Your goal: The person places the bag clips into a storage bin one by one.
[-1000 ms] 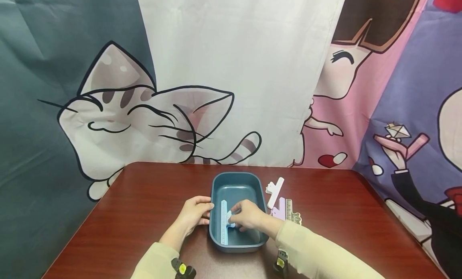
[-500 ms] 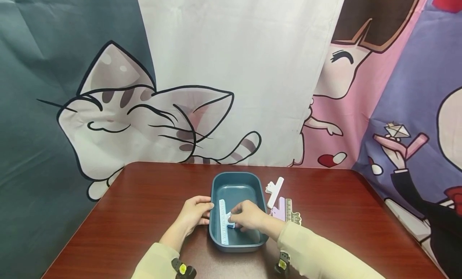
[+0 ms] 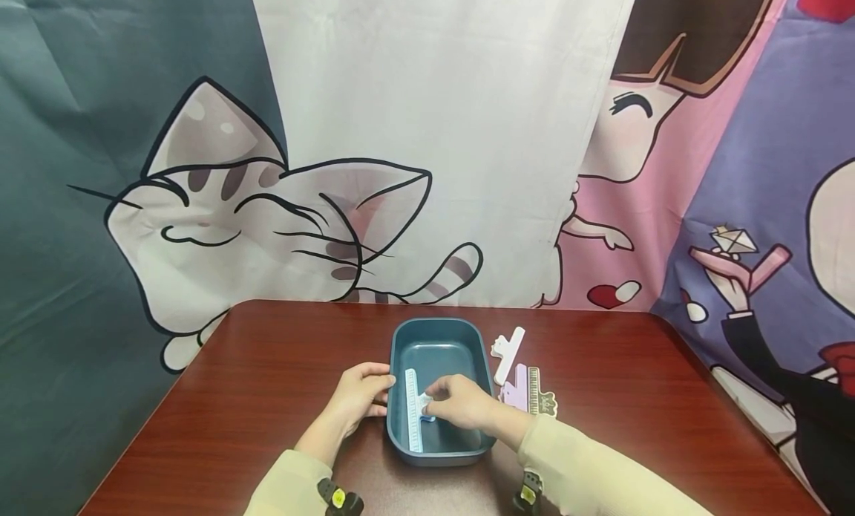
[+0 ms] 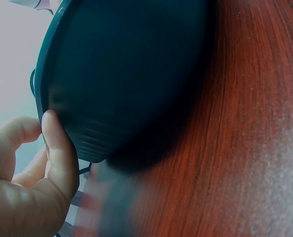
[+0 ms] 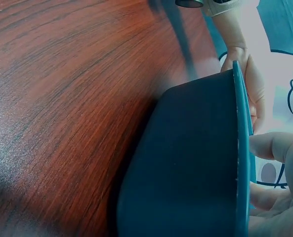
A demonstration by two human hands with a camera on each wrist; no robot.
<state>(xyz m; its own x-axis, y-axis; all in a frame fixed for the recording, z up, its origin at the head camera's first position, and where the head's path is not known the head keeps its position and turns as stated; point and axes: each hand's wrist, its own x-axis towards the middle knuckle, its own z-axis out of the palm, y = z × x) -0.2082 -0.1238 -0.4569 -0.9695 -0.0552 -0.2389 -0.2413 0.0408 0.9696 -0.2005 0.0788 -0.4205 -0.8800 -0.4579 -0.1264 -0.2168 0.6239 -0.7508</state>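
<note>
In the head view, a dark blue rectangular container [image 3: 441, 458] stands on the table. My left hand [image 3: 356, 397] holds its left rim; in the left wrist view the fingers [image 4: 58, 153] lie on both sides of that rim. Inside, along the left wall, is a light blue clip [image 3: 413, 419] with a long ruler-marked edge. My right hand [image 3: 461, 405] reaches in over the right side, thumb and fingers pinching the clip's handle. In the right wrist view the container's wall [image 5: 186, 163] hides the clip and the fingertips.
Right of the container, a white clip [image 3: 510, 355], a purple clip [image 3: 516, 388] and a clip with a dark ruler edge and tan plate [image 3: 542, 399] lie on the red-brown table [image 3: 280, 353]. A printed curtain [image 3: 441, 130] hangs behind the table's far edge.
The light blue clip has shifted slightly left and turned so its ruler markings face up more. My right hand has moved a little toward me. The left hand and container stay put.
</note>
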